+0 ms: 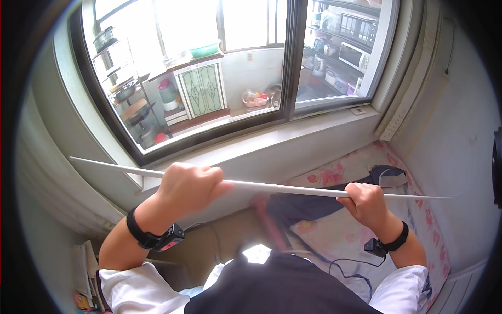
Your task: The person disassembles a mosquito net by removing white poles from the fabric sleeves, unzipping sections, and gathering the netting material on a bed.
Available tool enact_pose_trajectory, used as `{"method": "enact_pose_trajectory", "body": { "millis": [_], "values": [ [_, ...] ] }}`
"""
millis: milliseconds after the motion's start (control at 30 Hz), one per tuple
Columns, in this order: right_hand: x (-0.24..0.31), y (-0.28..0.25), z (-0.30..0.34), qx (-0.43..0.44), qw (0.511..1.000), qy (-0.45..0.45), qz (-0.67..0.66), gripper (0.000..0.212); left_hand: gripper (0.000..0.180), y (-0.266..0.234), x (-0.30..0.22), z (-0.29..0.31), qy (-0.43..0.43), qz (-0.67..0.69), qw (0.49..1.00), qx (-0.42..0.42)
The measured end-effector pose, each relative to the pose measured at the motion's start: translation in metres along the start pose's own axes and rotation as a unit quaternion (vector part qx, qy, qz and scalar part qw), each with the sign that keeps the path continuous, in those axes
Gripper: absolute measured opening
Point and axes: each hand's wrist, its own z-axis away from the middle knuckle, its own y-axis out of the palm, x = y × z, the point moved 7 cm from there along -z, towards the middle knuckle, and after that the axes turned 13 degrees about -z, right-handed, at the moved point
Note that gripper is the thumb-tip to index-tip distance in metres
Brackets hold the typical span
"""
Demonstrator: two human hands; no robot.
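A long white rod (256, 185) runs almost level across my front, its left end a little higher than its right. A joint line shows near its middle. My left hand (185, 191) is closed around the left part, the thumb side slightly blurred. Farther right, my right hand (364, 201) grips the same rod with bent fingers. Both thin ends stick out past my hands. The left end lies in front of the window wall; the right end is over the bed side. Each wrist wears a black strap (137, 230) with a small device on it.
Ahead is a dark-framed window (289, 68) above a white sill (251, 148); a kitchen area shows through it. A bed with a floral sheet (334, 230) stands at right, dark blue cloth (308, 205) on it. A pale curtain (57, 178) hangs at left.
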Motion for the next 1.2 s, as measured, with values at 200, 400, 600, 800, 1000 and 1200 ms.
{"method": "enact_pose_trajectory", "body": {
  "millis": [200,400,600,800,1000,1200],
  "values": [
    [-0.013,0.033,0.012,0.201,0.946,0.112,-0.228,0.039,0.041,-0.027,-0.007,0.003,0.070,-0.099,0.982,-0.145],
    [0.011,0.075,0.044,0.439,0.569,0.316,-0.620,0.039,0.038,-0.064,-0.013,0.007,0.163,-0.217,0.926,-0.261],
    [0.010,0.044,0.005,0.085,0.943,0.123,-0.296,0.032,0.041,-0.046,0.009,-0.015,0.055,-0.124,0.991,-0.004],
    [0.011,0.038,0.000,0.119,0.931,0.115,-0.326,0.028,0.046,-0.076,-0.001,0.002,0.103,-0.244,0.927,-0.267],
    [0.046,0.077,0.026,0.422,0.547,0.264,-0.673,0.038,0.046,-0.105,-0.002,0.021,0.169,-0.270,0.863,-0.392],
    [0.044,0.070,0.000,0.324,0.639,0.270,-0.644,0.037,0.031,-0.135,0.005,0.029,0.084,-0.267,0.807,-0.520]
  ]
}}
